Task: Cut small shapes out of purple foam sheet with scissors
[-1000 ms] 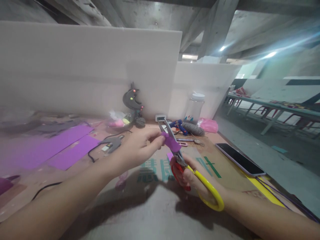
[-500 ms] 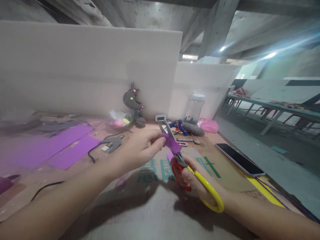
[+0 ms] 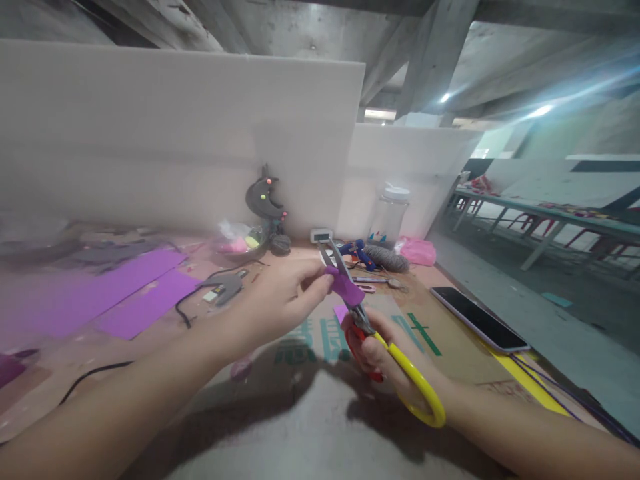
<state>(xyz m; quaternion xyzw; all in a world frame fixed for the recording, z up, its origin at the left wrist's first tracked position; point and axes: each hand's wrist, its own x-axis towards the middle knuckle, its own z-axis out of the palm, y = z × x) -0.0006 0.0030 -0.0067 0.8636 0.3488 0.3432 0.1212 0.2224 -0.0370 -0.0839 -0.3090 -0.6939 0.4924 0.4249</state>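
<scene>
My left hand [image 3: 280, 297] pinches a small purple foam piece [image 3: 345, 285] between thumb and fingers, above the middle of the cardboard-covered table [image 3: 310, 413]. My right hand [image 3: 387, 357] grips scissors [image 3: 373, 333] with a yellow and a red handle loop. Their metal blades point up and away and sit against the purple piece. Both hands hover over the table, close together.
Purple foam sheets [image 3: 125, 287] lie at the left with a grey tool and black cable [image 3: 220, 288]. A phone [image 3: 480, 320] lies at the right near the table edge. At the back stand a dark crescent figure [image 3: 265, 200], a plastic jar [image 3: 390, 213], a glue gun [image 3: 357, 252] and a pink bag [image 3: 417, 251].
Both hands have stayed almost in place; the scissor blades have closed a little further onto the purple piece, and the view has shifted slightly.
</scene>
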